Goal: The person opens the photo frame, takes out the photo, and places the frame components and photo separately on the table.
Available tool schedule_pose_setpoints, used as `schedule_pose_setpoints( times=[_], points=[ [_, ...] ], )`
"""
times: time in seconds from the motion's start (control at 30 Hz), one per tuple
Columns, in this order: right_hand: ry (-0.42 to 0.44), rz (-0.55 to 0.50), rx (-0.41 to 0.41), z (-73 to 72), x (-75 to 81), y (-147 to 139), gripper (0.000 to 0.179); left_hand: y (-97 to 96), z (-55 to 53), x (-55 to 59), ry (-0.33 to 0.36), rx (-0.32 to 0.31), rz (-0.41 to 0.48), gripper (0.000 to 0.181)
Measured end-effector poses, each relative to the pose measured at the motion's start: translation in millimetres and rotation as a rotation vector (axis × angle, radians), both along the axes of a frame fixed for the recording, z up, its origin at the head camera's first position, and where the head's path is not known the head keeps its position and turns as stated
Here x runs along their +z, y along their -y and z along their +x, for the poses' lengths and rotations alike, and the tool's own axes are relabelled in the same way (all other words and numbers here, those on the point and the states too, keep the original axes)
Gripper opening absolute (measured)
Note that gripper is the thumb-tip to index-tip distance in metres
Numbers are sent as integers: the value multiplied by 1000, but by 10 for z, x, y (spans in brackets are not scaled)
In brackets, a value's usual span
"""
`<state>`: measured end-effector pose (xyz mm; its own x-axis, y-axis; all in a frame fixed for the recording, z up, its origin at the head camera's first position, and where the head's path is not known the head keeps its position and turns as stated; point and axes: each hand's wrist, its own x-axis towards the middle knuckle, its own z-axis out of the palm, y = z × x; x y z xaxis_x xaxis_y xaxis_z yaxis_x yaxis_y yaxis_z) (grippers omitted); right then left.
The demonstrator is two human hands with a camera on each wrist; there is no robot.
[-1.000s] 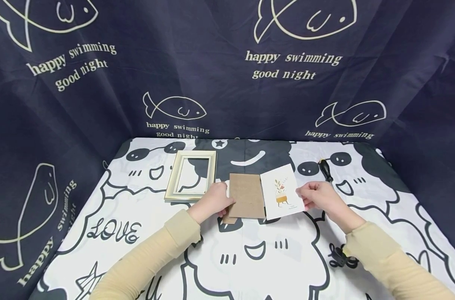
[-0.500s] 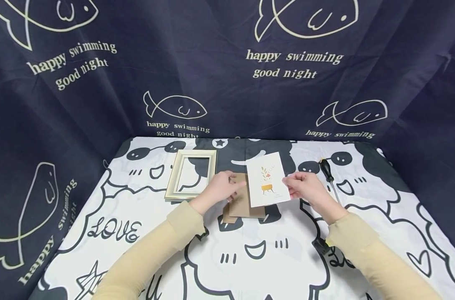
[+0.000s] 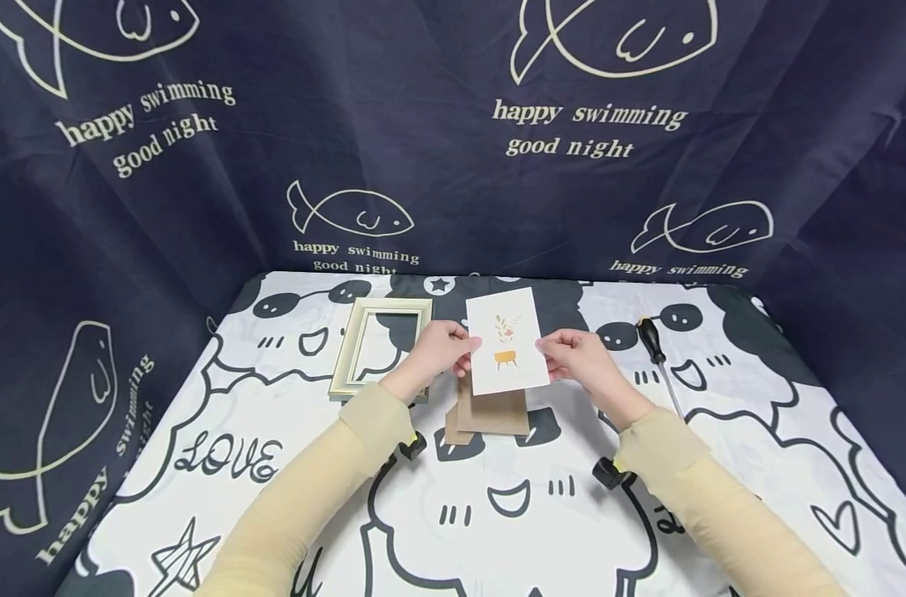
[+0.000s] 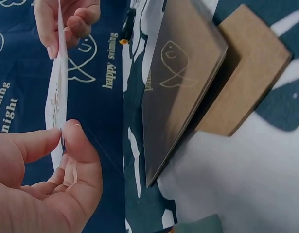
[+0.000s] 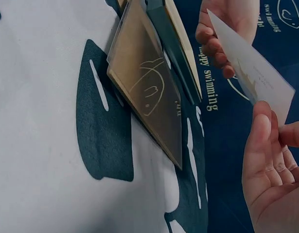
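Note:
A white picture card [image 3: 506, 340] with a potted-plant print is held up over the table, facing the head camera. My left hand [image 3: 441, 347] pinches its left edge between thumb and fingers, as the left wrist view shows closely [image 4: 57, 165]. On the opposite edge my right hand [image 3: 575, 358] pinches it the same way. Below the card lies a brown backing board [image 3: 497, 414], partly covered by it in the head view; a glossy clear sheet [image 5: 151, 73] on top reflects the curtain's fish print. A smaller brown piece [image 4: 254, 63] sticks out from under the board.
An unfilled gold picture frame [image 3: 341, 365] lies left of the board, behind my left hand. To the right rests a screwdriver [image 3: 650, 340] with a black handle. A dark blue curtain [image 3: 453, 149] hangs behind the cartoon-print tablecloth [image 3: 542, 531].
My right hand has brought the card leftward and up from the board's right side to above it. My left hand has left the board's edge and taken the card's left edge.

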<state>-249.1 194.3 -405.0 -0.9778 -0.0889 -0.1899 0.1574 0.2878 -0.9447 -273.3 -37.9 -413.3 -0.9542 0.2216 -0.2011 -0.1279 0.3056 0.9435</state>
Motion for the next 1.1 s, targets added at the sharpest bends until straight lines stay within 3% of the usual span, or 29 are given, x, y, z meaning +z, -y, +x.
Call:
schedule_pose_setpoints(
  times=[0.43, 0.87, 1.1],
  points=[
    [24, 7, -20, -193, -171, 112, 29, 35, -144, 2, 8, 46, -114, 15],
    [42, 68, -8, -256, -345, 215, 28, 46, -247, -105, -48, 47, -276, 14],
    [44, 202, -15, -265, -433, 236, 26, -1, -267, -171, -52, 32, -370, 14]
  ],
)
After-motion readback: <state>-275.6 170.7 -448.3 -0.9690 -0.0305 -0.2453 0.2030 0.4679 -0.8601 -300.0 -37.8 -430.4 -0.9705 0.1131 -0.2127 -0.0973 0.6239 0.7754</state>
